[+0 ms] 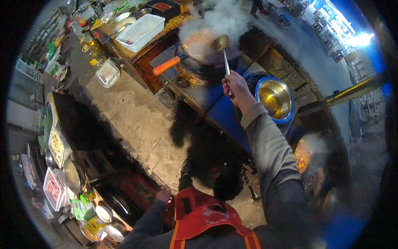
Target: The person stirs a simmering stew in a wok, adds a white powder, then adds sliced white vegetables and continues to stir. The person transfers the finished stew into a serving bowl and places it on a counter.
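My right hand [238, 88] grips the metal handle of a ladle [226, 59]. The bowl of the ladle is over a steaming wok [199, 49] on a stove [189, 90]; steam hides part of the wok and its reddish food. An orange wok handle [167, 66] sticks out to the left. Just right of my right hand stands a metal basin [275, 99] with clear yellow liquid, probably oil. My left hand [164, 196] is low beside my red apron [208, 208], away from the stove. Its fingers are too small and dark to read.
A white plastic tub [141, 32] sits on the counter left of the wok. On the floor are an oil jug [94, 54] and a plastic container [108, 73]. A side table holds a tray of raw meat [54, 188] and several bowls. Another steaming pan [302, 155] is at right.
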A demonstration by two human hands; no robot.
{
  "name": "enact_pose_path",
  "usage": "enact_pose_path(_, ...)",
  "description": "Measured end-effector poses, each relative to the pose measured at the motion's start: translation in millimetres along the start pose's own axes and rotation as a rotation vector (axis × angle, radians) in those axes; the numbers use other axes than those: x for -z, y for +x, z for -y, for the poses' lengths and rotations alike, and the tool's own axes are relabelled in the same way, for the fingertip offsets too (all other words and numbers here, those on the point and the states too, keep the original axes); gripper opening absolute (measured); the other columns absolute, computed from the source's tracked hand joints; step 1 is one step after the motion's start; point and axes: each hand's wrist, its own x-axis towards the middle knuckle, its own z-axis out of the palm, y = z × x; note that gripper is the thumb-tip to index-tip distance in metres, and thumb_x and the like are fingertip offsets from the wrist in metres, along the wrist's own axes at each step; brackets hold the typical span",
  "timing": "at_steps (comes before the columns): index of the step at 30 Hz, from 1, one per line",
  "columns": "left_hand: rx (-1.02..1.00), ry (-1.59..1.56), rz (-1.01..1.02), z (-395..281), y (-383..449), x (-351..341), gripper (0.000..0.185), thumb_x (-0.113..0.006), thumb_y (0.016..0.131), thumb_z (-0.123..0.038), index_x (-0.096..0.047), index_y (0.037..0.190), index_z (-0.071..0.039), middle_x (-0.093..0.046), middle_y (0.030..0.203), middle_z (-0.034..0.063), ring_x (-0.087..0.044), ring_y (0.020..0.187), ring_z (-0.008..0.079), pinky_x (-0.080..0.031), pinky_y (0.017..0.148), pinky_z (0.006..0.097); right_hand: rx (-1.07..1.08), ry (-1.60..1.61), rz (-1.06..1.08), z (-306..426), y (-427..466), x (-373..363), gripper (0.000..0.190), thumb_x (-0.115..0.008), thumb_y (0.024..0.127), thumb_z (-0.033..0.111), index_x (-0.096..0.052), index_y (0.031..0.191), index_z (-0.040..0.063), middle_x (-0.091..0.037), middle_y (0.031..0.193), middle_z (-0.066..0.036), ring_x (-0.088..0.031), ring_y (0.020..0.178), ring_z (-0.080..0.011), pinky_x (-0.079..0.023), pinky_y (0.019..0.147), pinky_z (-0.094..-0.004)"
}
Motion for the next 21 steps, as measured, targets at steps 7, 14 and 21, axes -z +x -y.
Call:
enact_pose_path(7,0.314,-0.344,-0.192,-10,-1,13,0.034,-0.074,0.095,-0.024,-0.064,0.119,-0.002,-0.069,0.094,0.0113,-0.067,0.07,0.0231,-0.058,0.059,0.0417,-0.14,0.213,0.014,5,62,-5,0.004,-0.051,0.104,0.01,-0.053,0.105,0.014,-0.055,0.084,-0.002,-0.049,0.06,-0.0071,-0.041,0.046,-0.0207)
enact_pose_path(14,0.258,-0.09,-0.029,-35,29,47,0.027,-0.069,0.101,-0.022,-0.069,0.113,0.002,-0.071,0.09,0.0119,-0.072,0.075,0.0219,-0.059,0.06,0.0364,-0.062,0.229,-0.002,1,36,12,0.008,-0.052,0.108,0.013,-0.055,0.115,0.014,-0.055,0.085,-0.002,-0.047,0.058,-0.0054,-0.039,0.045,-0.0184)
enact_pose_path(21,0.056,0.102,0.06,-62,15,65,0.023,-0.067,0.103,-0.021,-0.07,0.104,0.002,-0.067,0.077,0.0089,-0.064,0.063,0.0197,-0.055,0.054,0.0348,-0.173,0.692,0.234,-1,6,35,0.021,-0.051,0.109,0.013,-0.054,0.13,0.013,-0.051,0.083,0.0,-0.043,0.057,-0.0034,-0.036,0.044,-0.0175)
